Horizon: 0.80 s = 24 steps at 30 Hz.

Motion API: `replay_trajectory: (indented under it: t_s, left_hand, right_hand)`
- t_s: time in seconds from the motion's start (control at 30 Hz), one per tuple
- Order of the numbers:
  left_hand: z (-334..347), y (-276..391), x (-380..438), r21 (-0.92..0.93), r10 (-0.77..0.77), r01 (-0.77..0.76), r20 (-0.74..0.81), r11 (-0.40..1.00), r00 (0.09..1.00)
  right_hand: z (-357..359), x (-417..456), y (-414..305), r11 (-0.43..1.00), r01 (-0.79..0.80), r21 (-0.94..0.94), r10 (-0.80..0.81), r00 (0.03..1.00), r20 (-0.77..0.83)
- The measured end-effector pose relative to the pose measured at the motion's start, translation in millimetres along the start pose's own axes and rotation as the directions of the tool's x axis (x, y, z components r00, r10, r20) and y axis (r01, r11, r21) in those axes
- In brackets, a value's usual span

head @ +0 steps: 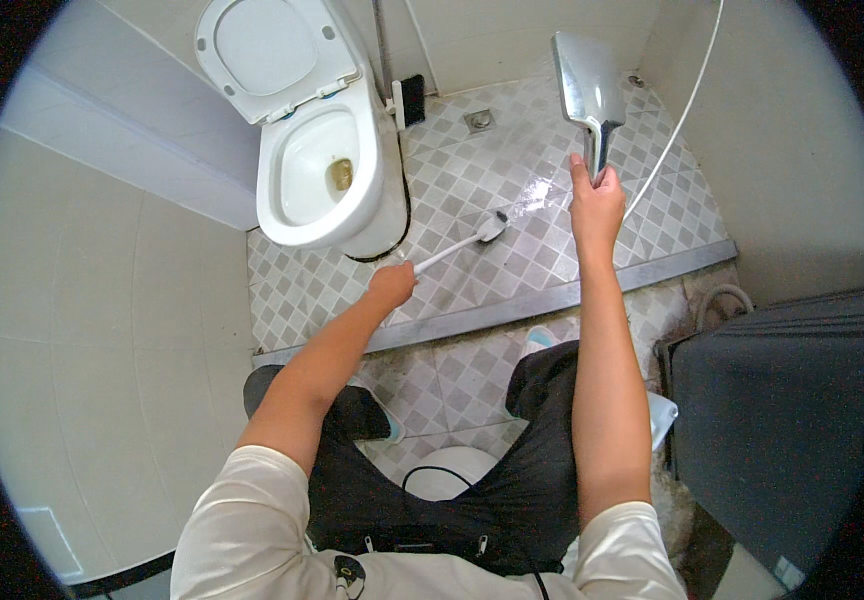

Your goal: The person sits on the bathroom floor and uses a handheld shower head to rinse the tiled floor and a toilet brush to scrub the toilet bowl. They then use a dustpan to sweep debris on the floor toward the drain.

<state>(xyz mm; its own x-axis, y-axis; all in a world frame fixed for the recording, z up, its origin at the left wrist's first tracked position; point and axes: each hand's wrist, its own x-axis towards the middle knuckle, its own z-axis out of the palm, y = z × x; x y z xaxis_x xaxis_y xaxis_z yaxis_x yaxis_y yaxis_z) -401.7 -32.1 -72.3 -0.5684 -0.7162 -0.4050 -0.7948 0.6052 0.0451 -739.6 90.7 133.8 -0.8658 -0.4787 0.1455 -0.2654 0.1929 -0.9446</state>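
My left hand [393, 285] grips the white handle of a scrub brush [490, 227], whose head rests on the checkered tile floor [447, 180] right of the toilet. My right hand [597, 202] is closed around the handle of a chrome handheld shower head [588, 86], held up over the floor. A white hose [676, 139] runs up from near that hand. Wet, shiny tiles lie between the brush and the shower head. The white toilet [372, 214] has its seat lid [263, 45] raised, with brownish water in the bowl.
A square floor drain [480, 120] lies behind the brush. A dark-bristled brush or broom head [414, 101] stands beside the toilet. A grey raised sill [477, 319] crosses the floor before my feet. A large dark grey bin or appliance [769, 405] stands at the right.
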Motion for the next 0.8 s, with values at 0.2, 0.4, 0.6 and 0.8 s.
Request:
replay_trajectory:
  t_s: [0.2, 0.4, 0.6, 0.8]
  left_hand:
    - [-12, -17, -8, -0.034, -0.023, 0.026, 0.08, 0.999, 0.997]
    - [13, -48, -3, -0.011, -0.088, 0.088, 0.039, 0.996, 0.995]
    - [-32, 28, -4, 0.019, 0.016, -0.017, 0.054, 1.0, 0.998]
    - [-29, 44, 1, 0.024, 0.08, -0.082, 0.06, 0.996, 0.995]
  right_hand:
    - [-4, 8, 11, 0.998, -0.029, 0.054, 0.032, 0.998, -0.047]
    - [-2, -1, -8, 0.999, 0.013, 0.032, -0.008, 0.989, -0.15]
    - [-13, 24, 27, 0.991, -0.066, 0.114, 0.096, 0.955, -0.282]
    - [-25, 32, 42, 0.988, -0.155, 0.016, 0.156, 0.981, -0.119]
